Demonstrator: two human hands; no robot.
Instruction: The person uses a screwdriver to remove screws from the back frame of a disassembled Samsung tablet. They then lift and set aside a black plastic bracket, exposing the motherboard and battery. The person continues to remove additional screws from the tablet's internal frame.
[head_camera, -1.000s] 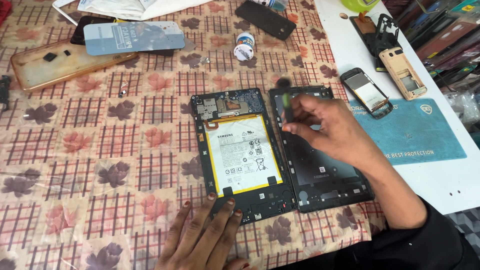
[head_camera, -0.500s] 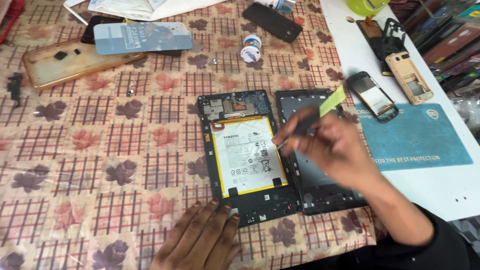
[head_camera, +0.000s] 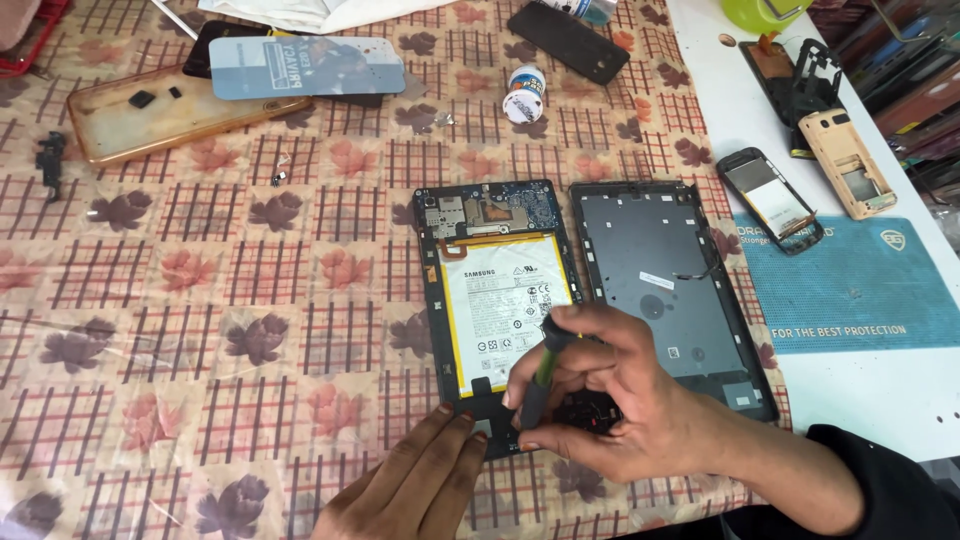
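Right hand (head_camera: 610, 400) moved down, screwdriver (head_camera: 540, 375) now on tablet (head_camera: 497, 300) bottom.

Table under leaf-print checked cloth (head_camera: 200, 300): opened tablet (head_camera: 497, 300), detached back cover (head_camera: 665, 290), phone case (head_camera: 150, 120), blue mat (head_camera: 860, 290).

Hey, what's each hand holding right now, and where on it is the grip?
The right hand grips a small screwdriver around the middle of its shaft, tip down over the opened tablet. The left hand holds nothing; its fingertips press the tablet's bottom edge.
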